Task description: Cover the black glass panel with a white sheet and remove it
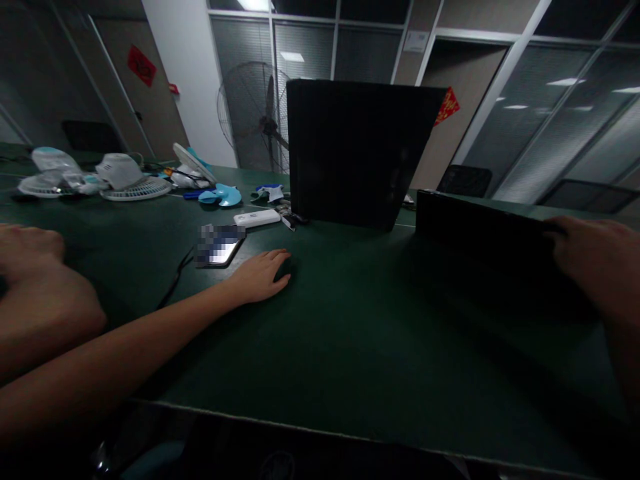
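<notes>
My left hand (260,277) rests palm down on the dark green table (320,353), its fingers apart and slightly bent. The dark patch between thumb and fingers is too dim to make out. At the far right, my right hand (600,260) grips the upper edge of a flat black panel (480,240), which stands tilted on the table. Farther back, a large black box-like case (365,153) stands upright, apart from my left hand. Close behind my left wrist lies a phone (220,248), partly blurred out, with a dark strap.
Another person's hand (45,280) is at the left edge. Fan parts, including a white guard (135,189) and light blue blades (220,195), lie at the back left. A white oblong device (257,219) is near the case. The table's front edge (280,421) runs below.
</notes>
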Demonstrator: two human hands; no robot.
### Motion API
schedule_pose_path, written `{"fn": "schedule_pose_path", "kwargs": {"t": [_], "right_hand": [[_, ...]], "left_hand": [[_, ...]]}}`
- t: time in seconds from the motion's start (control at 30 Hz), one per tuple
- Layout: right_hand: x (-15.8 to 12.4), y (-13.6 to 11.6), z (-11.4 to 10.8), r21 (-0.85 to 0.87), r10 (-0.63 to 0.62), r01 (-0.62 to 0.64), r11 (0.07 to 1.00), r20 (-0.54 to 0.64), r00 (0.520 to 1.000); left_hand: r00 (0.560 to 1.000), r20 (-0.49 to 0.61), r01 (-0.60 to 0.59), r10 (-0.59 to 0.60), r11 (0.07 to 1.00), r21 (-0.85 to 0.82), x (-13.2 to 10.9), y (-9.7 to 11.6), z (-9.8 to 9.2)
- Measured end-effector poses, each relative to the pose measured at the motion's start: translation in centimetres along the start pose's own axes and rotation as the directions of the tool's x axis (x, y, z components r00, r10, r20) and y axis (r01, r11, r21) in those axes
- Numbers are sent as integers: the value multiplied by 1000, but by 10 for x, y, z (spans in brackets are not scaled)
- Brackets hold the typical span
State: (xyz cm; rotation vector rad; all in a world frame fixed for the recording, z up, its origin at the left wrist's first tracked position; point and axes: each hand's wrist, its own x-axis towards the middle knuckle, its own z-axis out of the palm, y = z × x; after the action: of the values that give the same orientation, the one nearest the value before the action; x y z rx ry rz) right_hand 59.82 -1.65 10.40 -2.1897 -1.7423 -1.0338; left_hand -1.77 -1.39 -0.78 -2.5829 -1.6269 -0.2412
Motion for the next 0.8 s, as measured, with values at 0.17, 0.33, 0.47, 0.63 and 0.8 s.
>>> {"fn": "schedule_pose_path", "kwargs": {"t": [0.17, 0.33, 0.47, 0.63, 0.8], "right_hand": [[-4, -5, -9, 19, -112, 116, 993, -154, 982], [-6, -9, -14, -19, -105, 104, 994, -101, 989], [-6, -16, -16, -88, -101, 91, 992, -110, 989], [-6, -18, -15, -146, -90, 75, 986, -99, 991], [-14, -22, -29, 23, -104, 114, 993, -270, 957]], "left_hand": [[1000, -5, 13, -14, 1000, -17, 0, -2, 2], [1000, 2, 8, -8, 1000, -12, 0, -2, 1], [1000, -6, 2, -2, 1000, -3, 0, -1, 1], [1000, -7, 1, -1, 1000, -3, 1, 0, 1], [1000, 11, 18, -18, 1000, 4, 2, 0, 2]]}}
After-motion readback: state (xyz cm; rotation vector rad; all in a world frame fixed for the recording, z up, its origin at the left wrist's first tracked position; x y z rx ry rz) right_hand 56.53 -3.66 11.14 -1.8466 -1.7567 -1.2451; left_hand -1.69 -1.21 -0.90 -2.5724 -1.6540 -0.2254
